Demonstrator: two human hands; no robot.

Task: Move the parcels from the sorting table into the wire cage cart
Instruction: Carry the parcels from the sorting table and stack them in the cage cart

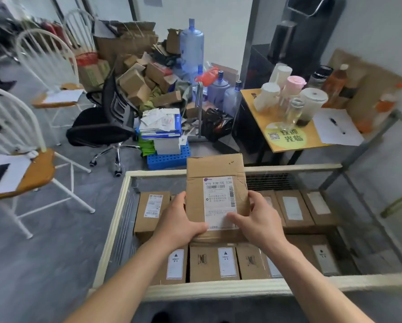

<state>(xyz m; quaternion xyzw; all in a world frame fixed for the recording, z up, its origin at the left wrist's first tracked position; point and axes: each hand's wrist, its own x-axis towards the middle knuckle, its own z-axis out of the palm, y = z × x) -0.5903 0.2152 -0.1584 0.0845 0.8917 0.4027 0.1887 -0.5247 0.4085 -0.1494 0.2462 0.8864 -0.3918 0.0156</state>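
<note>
Below, packed boxes (213,264), cart rim (218,289), parcel (215,173) above

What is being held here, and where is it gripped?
A parcel, held over the cart: the left hand grips its near left edge, the right hand its near right edge, thumbs on the labelled face.

Parcel depot or office back room, likely; far end blurred. Near: wire cage cart (111,229) packed with labelled cardboard parcels (214,262). Far: heap of empty cartons (134,82), water jugs (192,43). Left: white chairs (40,170), black swivel chair (106,122). Right: yellow table (311,136) with cups (270,94), paper (349,134), pen (337,126).
</note>
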